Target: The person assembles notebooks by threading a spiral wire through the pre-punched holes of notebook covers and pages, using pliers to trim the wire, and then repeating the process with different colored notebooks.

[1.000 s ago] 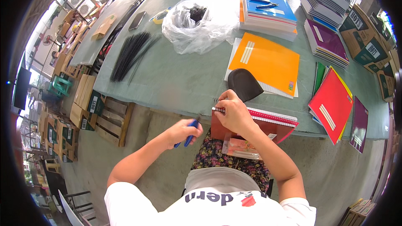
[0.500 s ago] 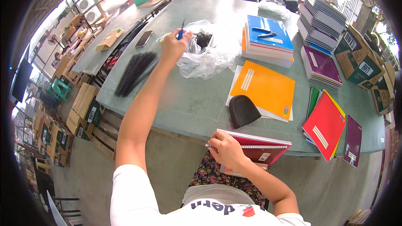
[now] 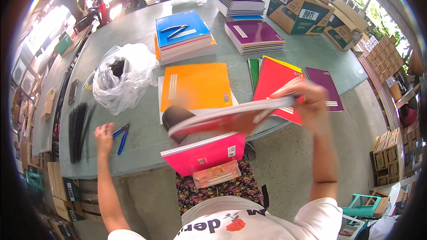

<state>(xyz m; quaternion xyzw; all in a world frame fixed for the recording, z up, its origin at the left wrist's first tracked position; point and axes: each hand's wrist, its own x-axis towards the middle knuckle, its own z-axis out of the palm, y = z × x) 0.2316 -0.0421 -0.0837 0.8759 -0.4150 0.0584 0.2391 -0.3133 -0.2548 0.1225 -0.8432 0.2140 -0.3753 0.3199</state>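
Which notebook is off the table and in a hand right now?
The red notebook, held up in the right hand; every other one lies flat on the table or lap.

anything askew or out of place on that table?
Nothing damaged or spilled. Small oddities: the green notebook lies mostly buried under the red notebook, and the pink notebook hangs over the table edge onto the lap. The blue pliers lie loose beside the left hand.

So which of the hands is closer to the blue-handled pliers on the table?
Left. The left hand is right beside the blue-handled pliers, just to their left. The right hand is far off to the right, holding a red notebook.
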